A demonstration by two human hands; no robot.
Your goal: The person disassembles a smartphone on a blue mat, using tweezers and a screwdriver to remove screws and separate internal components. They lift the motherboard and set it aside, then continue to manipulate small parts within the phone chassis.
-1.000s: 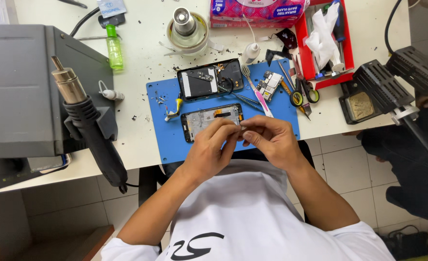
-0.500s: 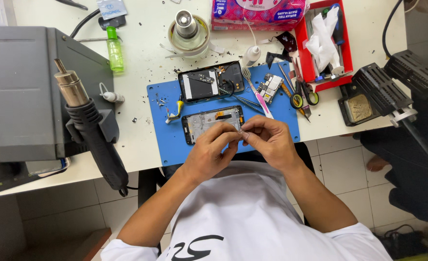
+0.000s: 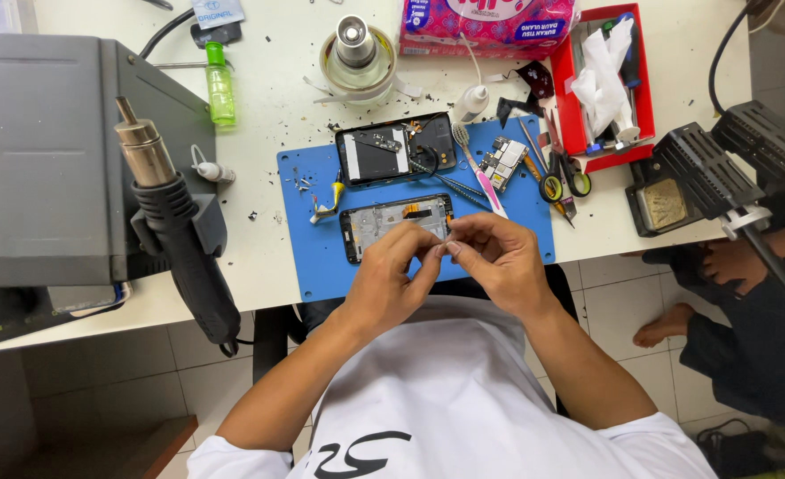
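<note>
Both of my hands met above the blue work mat [image 3: 321, 266]: left hand [image 3: 392, 279] and right hand [image 3: 499, 262] pinched, fingertip to fingertip, on something too small for me to identify. Directly beneath lay the opened phone frame [image 3: 384, 222], with a second opened phone [image 3: 392, 151] beyond it and a small circuit board [image 3: 502, 162] beside the scissors [image 3: 559, 182]. I judged that a slipped pinch could drop the piece among the debris scattered over the white table [image 3: 268, 115].
</note>
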